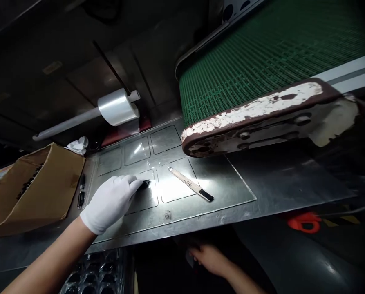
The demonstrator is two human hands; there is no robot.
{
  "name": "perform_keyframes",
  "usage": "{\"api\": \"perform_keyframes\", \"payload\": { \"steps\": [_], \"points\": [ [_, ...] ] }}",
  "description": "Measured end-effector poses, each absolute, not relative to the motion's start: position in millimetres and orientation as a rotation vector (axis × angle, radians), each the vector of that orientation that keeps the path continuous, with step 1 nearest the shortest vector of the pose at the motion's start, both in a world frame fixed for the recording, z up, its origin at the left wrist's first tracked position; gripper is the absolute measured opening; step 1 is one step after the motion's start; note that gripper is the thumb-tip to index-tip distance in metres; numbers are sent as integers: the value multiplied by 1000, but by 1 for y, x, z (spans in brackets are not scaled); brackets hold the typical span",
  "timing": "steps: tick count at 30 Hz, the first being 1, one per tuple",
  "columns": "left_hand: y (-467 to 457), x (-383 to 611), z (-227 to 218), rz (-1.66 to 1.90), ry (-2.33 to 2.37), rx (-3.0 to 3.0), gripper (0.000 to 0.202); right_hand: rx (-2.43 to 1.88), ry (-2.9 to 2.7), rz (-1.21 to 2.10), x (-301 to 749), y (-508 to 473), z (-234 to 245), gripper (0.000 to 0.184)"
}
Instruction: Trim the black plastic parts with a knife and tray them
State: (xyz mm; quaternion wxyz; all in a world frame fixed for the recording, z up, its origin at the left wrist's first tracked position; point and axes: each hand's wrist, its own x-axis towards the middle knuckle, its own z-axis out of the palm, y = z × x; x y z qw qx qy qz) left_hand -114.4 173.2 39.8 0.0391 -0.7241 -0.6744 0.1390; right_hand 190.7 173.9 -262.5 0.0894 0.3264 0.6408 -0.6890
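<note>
My left hand (110,202), in a white glove, reaches over the clear sheet (176,210) on the metal table. Its thumb and fingers are closed on a small black part (144,184), held at one of the outlined rectangles; most of the part is hidden. My right hand (208,258), bare, is below the table's front edge with its fingers curled. Something greyish shows at those fingers, too dark to name. A pale, narrow tool marked A06 (186,181), with a black end, lies on the sheet right of my left hand.
A cardboard box (56,179) with dark pieces inside stands at left, black pens (81,192) beside it. Behind is a roll of clear film (116,107). A green conveyor belt (262,65) overhangs the right side. A tray of dark parts (92,273) sits below the front edge.
</note>
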Motion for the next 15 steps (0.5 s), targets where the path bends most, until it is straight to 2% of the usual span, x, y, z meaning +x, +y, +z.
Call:
{"api": "perform_keyframes", "payload": {
  "steps": [5,11,13,15],
  "points": [
    [180,-117,46,326,-2101,-2335,33,996,1838,-2037,188,173,-264,32],
    [180,-116,42,518,-2047,-2284,31,1007,1813,-2035,184,173,-259,33],
    [183,-124,42,407,-2118,-2346,34,1014,1807,-2039,183,174,-258,31],
    [187,-136,44,66,-2285,-2374,31,1015,1813,-2058,184,175,-258,27]
  ]
}}
